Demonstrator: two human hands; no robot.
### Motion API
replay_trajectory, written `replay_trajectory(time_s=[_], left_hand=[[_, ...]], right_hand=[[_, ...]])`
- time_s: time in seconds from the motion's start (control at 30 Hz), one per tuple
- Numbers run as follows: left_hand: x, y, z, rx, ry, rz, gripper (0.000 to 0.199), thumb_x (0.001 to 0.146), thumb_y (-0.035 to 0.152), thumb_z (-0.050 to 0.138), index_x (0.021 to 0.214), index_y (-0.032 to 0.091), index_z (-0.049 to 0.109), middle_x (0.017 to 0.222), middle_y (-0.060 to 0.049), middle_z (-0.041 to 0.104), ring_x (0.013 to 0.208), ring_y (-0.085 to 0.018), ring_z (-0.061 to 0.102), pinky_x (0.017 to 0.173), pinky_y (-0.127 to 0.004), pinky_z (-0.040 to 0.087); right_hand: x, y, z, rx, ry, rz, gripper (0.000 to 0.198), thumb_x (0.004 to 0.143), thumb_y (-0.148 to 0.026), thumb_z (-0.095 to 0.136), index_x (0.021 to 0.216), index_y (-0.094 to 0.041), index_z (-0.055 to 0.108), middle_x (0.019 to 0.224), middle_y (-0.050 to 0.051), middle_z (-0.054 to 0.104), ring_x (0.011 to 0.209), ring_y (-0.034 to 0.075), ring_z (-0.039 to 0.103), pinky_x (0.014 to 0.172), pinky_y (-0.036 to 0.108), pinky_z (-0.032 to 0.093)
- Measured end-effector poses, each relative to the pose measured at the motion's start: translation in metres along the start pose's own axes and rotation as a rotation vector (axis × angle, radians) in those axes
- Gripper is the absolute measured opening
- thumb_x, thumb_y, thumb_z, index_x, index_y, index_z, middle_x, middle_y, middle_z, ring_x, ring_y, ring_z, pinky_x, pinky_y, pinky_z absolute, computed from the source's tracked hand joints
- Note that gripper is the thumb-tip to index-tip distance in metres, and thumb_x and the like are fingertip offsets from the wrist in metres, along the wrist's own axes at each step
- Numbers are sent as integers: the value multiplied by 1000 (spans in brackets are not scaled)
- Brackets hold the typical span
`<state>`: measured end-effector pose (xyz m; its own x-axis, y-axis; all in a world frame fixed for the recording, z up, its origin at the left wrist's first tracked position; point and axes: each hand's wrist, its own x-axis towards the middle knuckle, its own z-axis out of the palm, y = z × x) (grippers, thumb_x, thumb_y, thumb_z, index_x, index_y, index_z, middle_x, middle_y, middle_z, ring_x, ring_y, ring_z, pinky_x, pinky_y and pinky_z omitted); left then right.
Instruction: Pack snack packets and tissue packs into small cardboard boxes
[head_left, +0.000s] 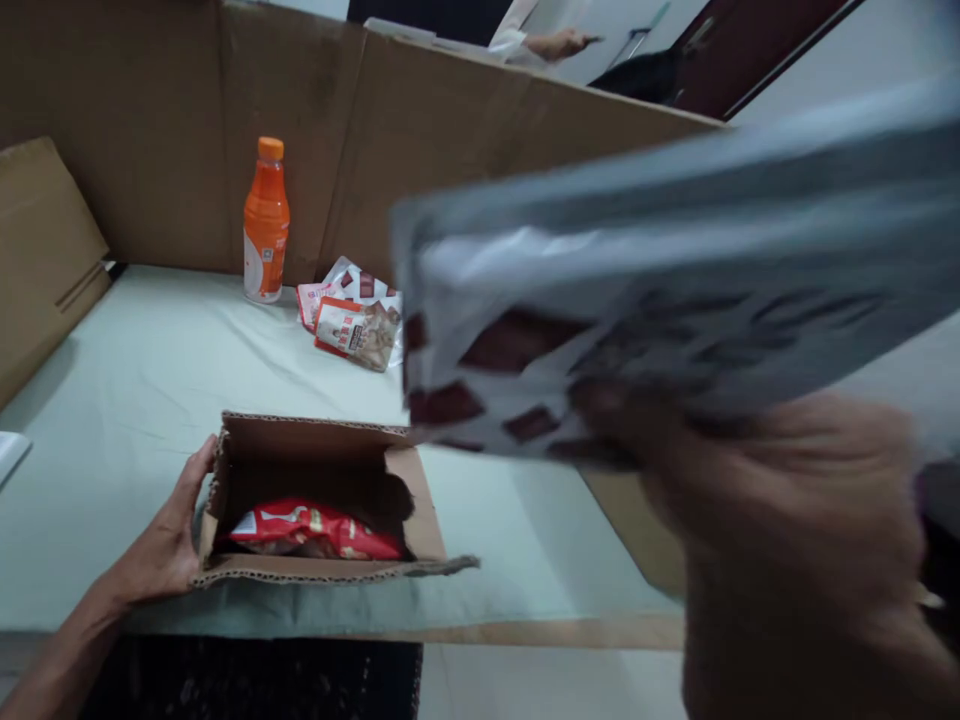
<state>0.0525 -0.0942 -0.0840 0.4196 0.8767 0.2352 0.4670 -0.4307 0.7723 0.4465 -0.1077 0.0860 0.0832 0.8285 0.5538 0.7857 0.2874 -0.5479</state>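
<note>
My left hand (pixel 169 530) grips the left wall of a small open-topped cardboard box (pixel 300 440), with the thumb up by its rim. Inside the box lies a red printed snack bag (pixel 322 530), low along the near wall. Raised close to the camera, my right hand (pixel 787 500) is closed on the lower edge of a silver-grey food pouch (pixel 675 270) with dark red block pictures. The pouch is blurred by motion and hangs to the right of the box, above the table. Part of my right hand's fingers is hidden behind it.
An orange drink bottle (pixel 266 225) stands upright against a tall cardboard screen (pixel 165 130). Beside it lie several flat food packets (pixel 356 330) on the pale green tablecloth (pixel 187 350). A cardboard flap (pixel 45 260) stands left. Behind the screen, another person's hand (pixel 559 44) shows.
</note>
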Motion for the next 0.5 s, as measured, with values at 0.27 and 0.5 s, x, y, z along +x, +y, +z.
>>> replay_trajectory(time_s=[0.27,0.5], left_hand=[[-6,4,-11,-84,-59,-79,117,78,73,74,165,47,0,174,-4,19,156,-46,25,123,-67,34],[2,3,-10,-126,-49,1,111,81,72,73,164,49,3,173,-3,22,154,-45,32,123,-66,35]], right_hand=[[87,59,86,-160,-361,171,13,98,-30,57,89,-24,65,92,5,74,82,19,65,81,37,57],[48,-22,78,138,-598,-263,17,101,-35,59,105,-26,74,101,0,79,88,16,72,79,31,57]])
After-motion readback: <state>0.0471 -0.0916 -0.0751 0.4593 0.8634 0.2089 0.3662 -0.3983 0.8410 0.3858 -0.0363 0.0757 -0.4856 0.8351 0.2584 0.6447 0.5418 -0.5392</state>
